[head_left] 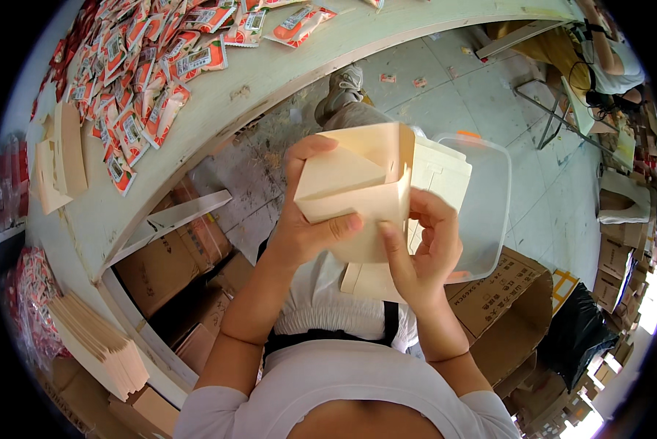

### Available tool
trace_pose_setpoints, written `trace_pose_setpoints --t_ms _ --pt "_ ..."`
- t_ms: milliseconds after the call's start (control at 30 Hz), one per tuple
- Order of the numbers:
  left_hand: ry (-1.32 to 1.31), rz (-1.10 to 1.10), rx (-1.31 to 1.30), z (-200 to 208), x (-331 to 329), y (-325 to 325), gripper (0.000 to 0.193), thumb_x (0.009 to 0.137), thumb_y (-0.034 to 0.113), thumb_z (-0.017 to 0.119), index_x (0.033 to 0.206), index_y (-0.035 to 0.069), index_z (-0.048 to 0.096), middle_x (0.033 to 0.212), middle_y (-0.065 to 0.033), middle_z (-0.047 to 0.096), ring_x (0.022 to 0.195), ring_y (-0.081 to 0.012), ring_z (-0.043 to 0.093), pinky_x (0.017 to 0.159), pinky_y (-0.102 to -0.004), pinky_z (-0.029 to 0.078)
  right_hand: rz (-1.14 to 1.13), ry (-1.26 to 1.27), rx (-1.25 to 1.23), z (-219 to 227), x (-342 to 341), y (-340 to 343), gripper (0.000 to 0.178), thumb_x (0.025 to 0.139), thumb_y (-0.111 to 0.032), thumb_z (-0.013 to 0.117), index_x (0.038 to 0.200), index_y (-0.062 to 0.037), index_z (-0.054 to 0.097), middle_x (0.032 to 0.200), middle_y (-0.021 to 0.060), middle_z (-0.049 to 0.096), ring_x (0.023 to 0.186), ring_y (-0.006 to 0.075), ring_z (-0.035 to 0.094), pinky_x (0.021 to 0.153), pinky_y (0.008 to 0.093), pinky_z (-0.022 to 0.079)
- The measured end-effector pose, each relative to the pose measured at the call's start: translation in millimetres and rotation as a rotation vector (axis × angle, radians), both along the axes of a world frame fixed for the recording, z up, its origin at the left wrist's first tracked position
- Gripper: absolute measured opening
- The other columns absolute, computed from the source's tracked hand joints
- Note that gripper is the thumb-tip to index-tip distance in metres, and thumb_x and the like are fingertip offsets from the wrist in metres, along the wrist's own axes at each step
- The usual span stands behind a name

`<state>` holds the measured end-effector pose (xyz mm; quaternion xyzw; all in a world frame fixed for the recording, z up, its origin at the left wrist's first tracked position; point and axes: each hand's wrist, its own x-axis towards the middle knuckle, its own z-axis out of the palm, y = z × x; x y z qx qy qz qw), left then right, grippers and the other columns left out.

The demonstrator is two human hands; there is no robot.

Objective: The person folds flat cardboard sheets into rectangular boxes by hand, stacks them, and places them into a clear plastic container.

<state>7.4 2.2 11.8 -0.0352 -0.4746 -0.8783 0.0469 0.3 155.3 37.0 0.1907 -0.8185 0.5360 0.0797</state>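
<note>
Between my two hands, above my lap, is a cream-coloured cardboard box point(369, 230), partly folded, with its flaps standing up. My left hand point(306, 219) grips its left side, thumb across the front panel and fingers behind. At the right edge my right hand point(427, 252) pinches the card between thumb and curled fingers. Beneath and behind the box, flat cream card pieces point(445, 175) lie over a clear plastic tub point(493, 197). Another piece of card shows under the box at my lap.
Many small red-and-white sachets point(138, 80) are heaped on the white table point(270, 77) at upper left. Folded card point(64, 157) lies near its edge, and a stack of card sheets point(102, 344) stands lower left. An open brown carton point(508, 314) and a black bag point(577, 333) sit at right.
</note>
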Motion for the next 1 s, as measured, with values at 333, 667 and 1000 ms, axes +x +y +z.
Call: trace_pose_setpoints --t_ms 333,667,1000 --pt "0.18 0.12 -0.09 6 1 9 0.067 0.065 0.009 0.074 0.112 0.011 0.026 0.101 -0.0091 0.044 0.099 -0.0186 0.047 0.081 -0.0302 0.043 -0.008 0.102 -0.079 -6 10 -7 0.011 0.07 0.005 0.056 0.08 0.0015 0.055 0.062 0.0084 0.05 0.054 0.0191 0.043 0.047 0.0271 0.035" --pt "0.09 0.212 0.087 -7 5 11 0.055 0.071 0.017 0.07 0.108 0.01 0.03 0.103 -0.0091 0.044 0.097 -0.0174 0.045 0.08 -0.0299 0.042 -0.191 0.512 0.229 -3 -6 -4 0.022 0.067 -0.016 0.066 0.082 -0.0034 0.056 0.085 0.0092 0.046 0.077 0.0219 0.043 0.065 0.0307 0.035" --pt "0.004 0.069 0.496 -11 3 -1 0.055 0.071 0.019 0.068 0.112 0.016 0.031 0.113 -0.0103 0.043 0.107 -0.0268 0.045 0.087 -0.0399 0.043 0.108 0.031 -0.214 -4 -16 6 0.03 0.071 -0.025 0.062 0.083 0.0012 0.053 0.11 0.0228 0.047 0.102 0.0314 0.048 0.086 0.0394 0.039"
